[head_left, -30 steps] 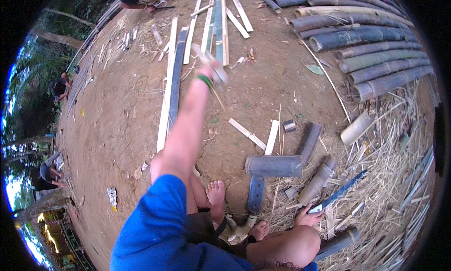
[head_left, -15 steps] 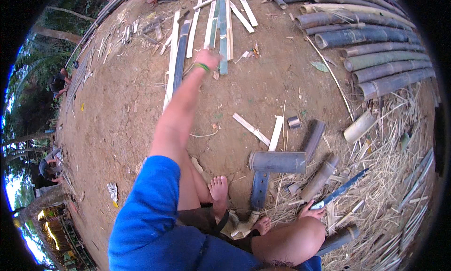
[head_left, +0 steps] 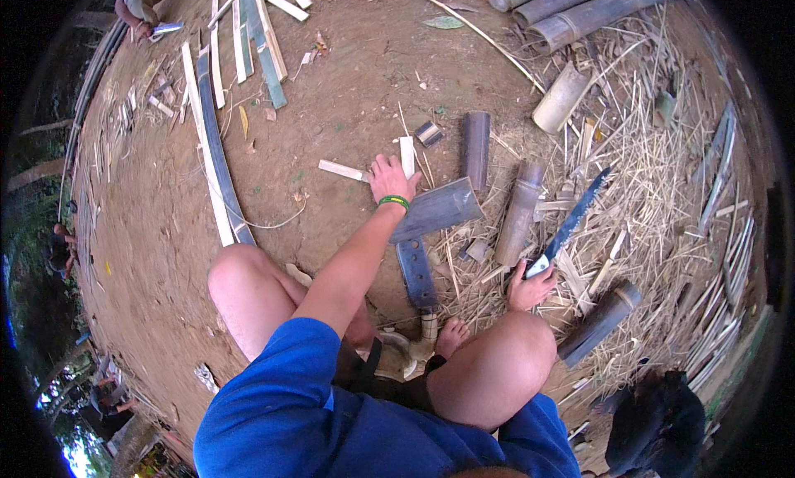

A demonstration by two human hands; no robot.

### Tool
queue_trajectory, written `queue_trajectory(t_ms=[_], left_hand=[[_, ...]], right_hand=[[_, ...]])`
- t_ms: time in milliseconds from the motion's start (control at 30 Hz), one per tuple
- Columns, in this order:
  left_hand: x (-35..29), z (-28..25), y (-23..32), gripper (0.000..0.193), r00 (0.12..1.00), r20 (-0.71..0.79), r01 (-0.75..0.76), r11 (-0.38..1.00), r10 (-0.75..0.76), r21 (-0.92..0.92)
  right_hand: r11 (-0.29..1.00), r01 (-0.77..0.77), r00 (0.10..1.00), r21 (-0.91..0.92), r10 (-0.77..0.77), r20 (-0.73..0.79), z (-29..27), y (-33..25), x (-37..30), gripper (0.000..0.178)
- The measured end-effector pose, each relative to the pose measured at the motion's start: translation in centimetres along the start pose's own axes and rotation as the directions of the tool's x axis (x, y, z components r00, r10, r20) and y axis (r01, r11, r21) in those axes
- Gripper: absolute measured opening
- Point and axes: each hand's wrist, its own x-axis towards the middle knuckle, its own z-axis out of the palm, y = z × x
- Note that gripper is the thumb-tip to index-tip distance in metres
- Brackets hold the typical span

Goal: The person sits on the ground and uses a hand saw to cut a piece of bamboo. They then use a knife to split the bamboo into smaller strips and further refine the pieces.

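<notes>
My left hand [head_left: 391,178], with a green band at the wrist, lies with fingers spread over two short pale bamboo strips [head_left: 341,171] on the ground. Close beside it, a short dark bamboo section [head_left: 441,210] rests at a slant across the end of a flat dark piece with holes [head_left: 416,272]. In my right hand [head_left: 530,291], by my right knee, is the light handle of a machete [head_left: 571,221]. Its long dark blade points away to the right. Another bamboo section [head_left: 519,213] lies just left of the blade.
Long split bamboo strips [head_left: 217,147] lie at the far left, whole poles [head_left: 613,14] at the far right. Shavings [head_left: 646,229] cover the right side. A dark bamboo piece [head_left: 600,322] lies near my right knee. Another person's hand [head_left: 142,32] is at the far left.
My left hand has come back from the long strips to the short strips near me. My right hand still holds the machete. The view has turned toward the right.
</notes>
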Motion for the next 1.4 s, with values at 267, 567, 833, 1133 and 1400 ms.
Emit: queue_trajectory(t_ms=[267, 567, 833, 1133, 1400], left_hand=[[5.5, -3.1, -1.9, 0.042, 0.907, -0.421, -0.167, 0.9, -0.02, -0.402], [3.9, -7.2, -15.9, 0.048, 0.85, 0.03, -0.508, 0.805, 0.525, 0.307], [3.9, -3.8, -15.8, 0.023, 0.9, -0.022, -0.407, 0.856, 0.436, 0.319], [-5.3, -5.1, 9.0, 0.036, 0.594, -0.389, -0.79, 0.419, 0.705, -0.447], [-20.8, -5.2, 20.5, 0.071, 0.181, 0.569, 0.17, 0.545, 0.802, -0.821]], right_hand=[[0.998, 0.003, 1.0, 0.06, -0.002, -0.013, 0.0, 0.6, 0.1, 0.088], [0.991, -0.024, 0.999, 0.131, 0.02, 0.034, -0.2, -1.6, -0.9, 0.091], [0.968, -0.144, 0.96, 0.204, 0.086, 0.268, -2.1, 0.3, 1.6, 0.104], [0.438, -0.169, 0.82, 0.883, -0.435, 0.373, -14.7, -3.8, 1.8, 0.081], [0.287, -0.15, 0.936, 0.946, -0.268, 0.229, -22.1, -4.4, -4.7, 0.052]])
